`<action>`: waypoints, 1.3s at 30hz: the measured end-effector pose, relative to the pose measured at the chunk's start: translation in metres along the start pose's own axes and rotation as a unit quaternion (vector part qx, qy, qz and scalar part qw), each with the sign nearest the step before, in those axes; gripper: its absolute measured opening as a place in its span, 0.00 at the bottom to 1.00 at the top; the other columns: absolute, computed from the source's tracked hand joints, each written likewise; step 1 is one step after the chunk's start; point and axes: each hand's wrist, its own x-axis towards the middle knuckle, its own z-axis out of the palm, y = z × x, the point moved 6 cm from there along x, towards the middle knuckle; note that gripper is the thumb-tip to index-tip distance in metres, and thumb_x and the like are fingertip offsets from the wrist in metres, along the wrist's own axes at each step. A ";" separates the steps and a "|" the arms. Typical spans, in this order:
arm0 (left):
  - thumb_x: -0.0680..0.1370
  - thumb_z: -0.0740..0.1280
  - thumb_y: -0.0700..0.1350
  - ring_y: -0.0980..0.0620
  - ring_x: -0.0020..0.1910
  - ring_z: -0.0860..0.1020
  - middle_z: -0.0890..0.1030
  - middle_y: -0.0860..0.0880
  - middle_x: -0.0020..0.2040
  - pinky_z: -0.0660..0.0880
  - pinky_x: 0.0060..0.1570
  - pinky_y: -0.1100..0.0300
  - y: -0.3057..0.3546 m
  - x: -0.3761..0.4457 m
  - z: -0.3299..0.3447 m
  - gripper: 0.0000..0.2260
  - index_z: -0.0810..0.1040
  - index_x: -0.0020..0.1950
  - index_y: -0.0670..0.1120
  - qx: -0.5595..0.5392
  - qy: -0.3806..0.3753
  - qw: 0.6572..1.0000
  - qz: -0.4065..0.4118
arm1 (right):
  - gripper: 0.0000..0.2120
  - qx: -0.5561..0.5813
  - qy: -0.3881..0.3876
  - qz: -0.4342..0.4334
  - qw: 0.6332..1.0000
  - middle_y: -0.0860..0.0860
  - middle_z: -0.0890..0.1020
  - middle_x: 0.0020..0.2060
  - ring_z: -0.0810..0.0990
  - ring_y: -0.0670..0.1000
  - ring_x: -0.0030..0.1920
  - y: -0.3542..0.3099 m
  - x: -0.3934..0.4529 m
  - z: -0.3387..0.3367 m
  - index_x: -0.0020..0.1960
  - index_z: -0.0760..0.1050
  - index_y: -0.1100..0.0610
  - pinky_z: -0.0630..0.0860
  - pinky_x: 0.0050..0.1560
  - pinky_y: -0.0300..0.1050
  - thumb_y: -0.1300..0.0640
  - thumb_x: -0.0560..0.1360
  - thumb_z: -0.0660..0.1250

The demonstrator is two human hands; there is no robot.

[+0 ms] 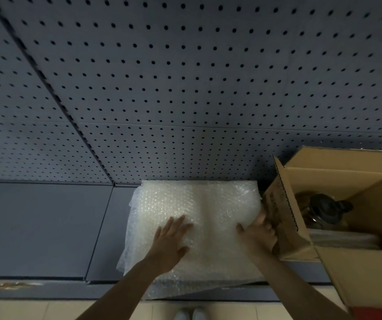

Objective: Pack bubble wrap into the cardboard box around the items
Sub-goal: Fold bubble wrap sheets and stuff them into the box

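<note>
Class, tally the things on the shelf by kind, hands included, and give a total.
Hands: 2, left hand and right hand
Bubble wrap stack: 1
Cardboard box: 1
Dark-lidded jar in the box: 1
Total: 5

Both forearms are bare, no sleeves reaching the wrists; left hand (170,242) and right hand (258,234) ungloved, ringless; pale shoes (191,314) near the bottom edge.

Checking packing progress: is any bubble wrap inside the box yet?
No: the bubble wrap lies flat on the shelf beside the box.
</note>
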 end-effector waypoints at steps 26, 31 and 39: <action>0.81 0.54 0.33 0.53 0.59 0.74 0.77 0.50 0.57 0.72 0.51 0.75 -0.069 -0.034 -0.028 0.15 0.74 0.62 0.44 -0.464 -0.038 0.879 -0.099 | 0.34 0.133 -0.214 -0.210 0.945 0.53 0.51 0.70 0.71 0.55 0.61 -0.182 -0.119 0.049 0.73 0.57 0.51 0.75 0.55 0.41 0.50 0.72 0.67; 0.83 0.54 0.49 0.43 0.56 0.78 0.80 0.40 0.54 0.73 0.59 0.58 -0.089 -0.043 -0.036 0.16 0.77 0.58 0.42 -0.608 0.034 0.771 -0.185 | 0.27 0.094 -0.204 -0.254 0.941 0.53 0.47 0.71 0.76 0.55 0.55 -0.187 -0.127 0.061 0.67 0.65 0.51 0.78 0.54 0.45 0.49 0.70 0.68; 0.79 0.48 0.65 0.46 0.62 0.78 0.80 0.43 0.62 0.70 0.66 0.49 -0.097 -0.040 -0.020 0.28 0.72 0.67 0.48 -0.665 -0.005 0.726 -0.177 | 0.28 0.007 -0.266 -0.322 0.909 0.58 0.37 0.74 0.66 0.61 0.69 -0.187 -0.149 0.074 0.70 0.60 0.49 0.70 0.66 0.49 0.50 0.73 0.66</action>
